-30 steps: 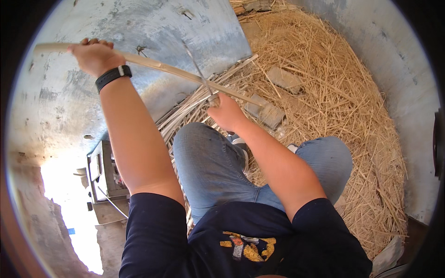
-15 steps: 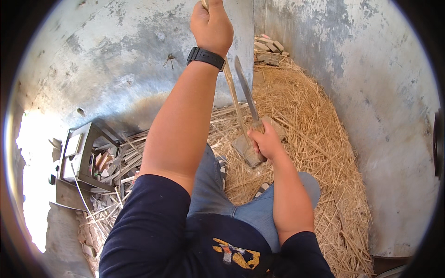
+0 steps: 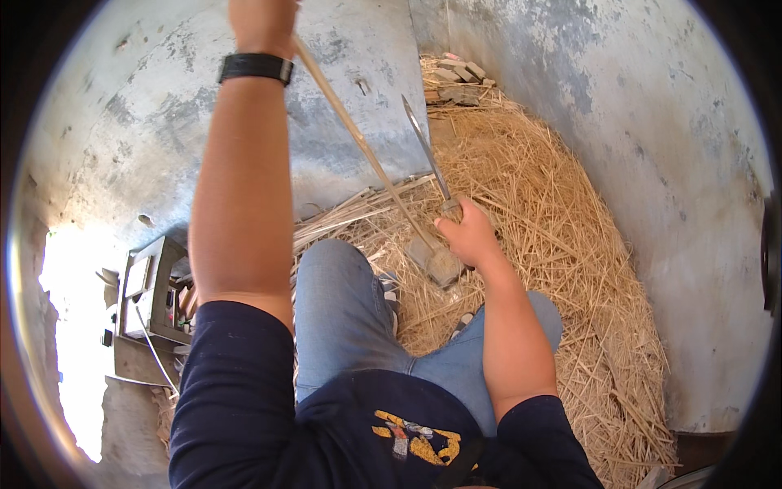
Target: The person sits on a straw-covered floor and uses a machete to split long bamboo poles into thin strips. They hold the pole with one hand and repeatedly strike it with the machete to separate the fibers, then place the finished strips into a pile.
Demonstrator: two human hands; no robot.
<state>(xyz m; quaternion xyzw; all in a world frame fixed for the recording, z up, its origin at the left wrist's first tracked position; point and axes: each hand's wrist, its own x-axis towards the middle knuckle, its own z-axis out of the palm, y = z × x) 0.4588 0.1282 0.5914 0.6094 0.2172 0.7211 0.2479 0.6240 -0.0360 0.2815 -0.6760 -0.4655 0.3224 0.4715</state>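
Pale tan stick point(image 3: 358, 138), grey blade point(image 3: 423, 147), golden straw point(image 3: 554, 244), black watch point(image 3: 255, 68)

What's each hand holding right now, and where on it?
Left hand grips the long cane strip at its upper end. Right hand holds the knife by its handle, blade pointing up.

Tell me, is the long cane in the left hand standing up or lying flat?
Standing, tilted. The left hand grips the cane near its top, and it slants down to the block on the straw.

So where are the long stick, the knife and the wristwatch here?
long stick point(image 3: 358, 138), head view, middle of its pale shaft.
knife point(image 3: 423, 147), head view, flat of the blade.
wristwatch point(image 3: 255, 68), head view, black band on the left wrist.
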